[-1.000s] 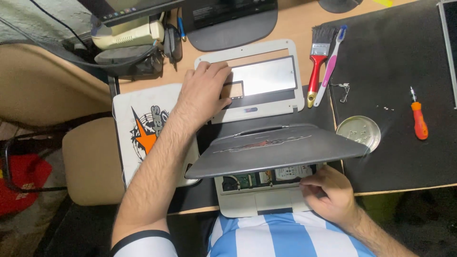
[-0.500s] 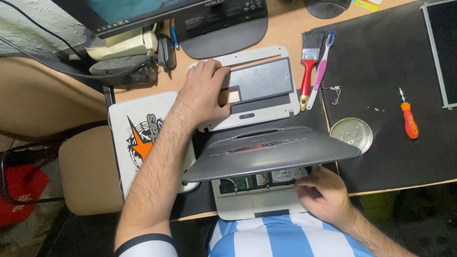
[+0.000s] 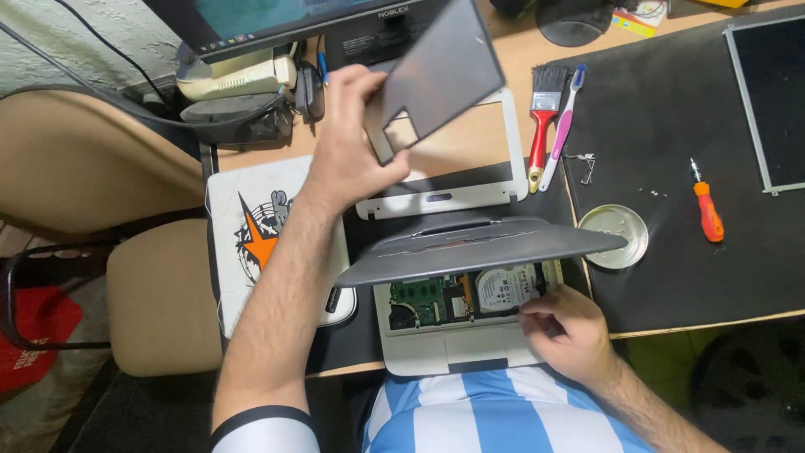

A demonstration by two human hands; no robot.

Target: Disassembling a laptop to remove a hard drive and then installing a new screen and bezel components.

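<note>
grey flat panel [image 3: 440, 71], notched at one corner, is held raised and tilted above the table [image 3: 520, 50], clamped in the left hand [image 3: 356, 138]. right hand [image 3: 566, 331], fingers curled together, is rested on the opened laptop base [image 3: 457, 335]; nothing is seen gripped. judged partway: circuit board and disk drive [image 3: 503, 287] exposed, lid [image 3: 478, 247] still attached. white bezel [image 3: 470, 193], paintbrush [image 3: 545, 117], toothbrush [image 3: 563, 126], tin dish [image 3: 614, 236], orange screwdriver [image 3: 707, 205] are laid near.
</note>
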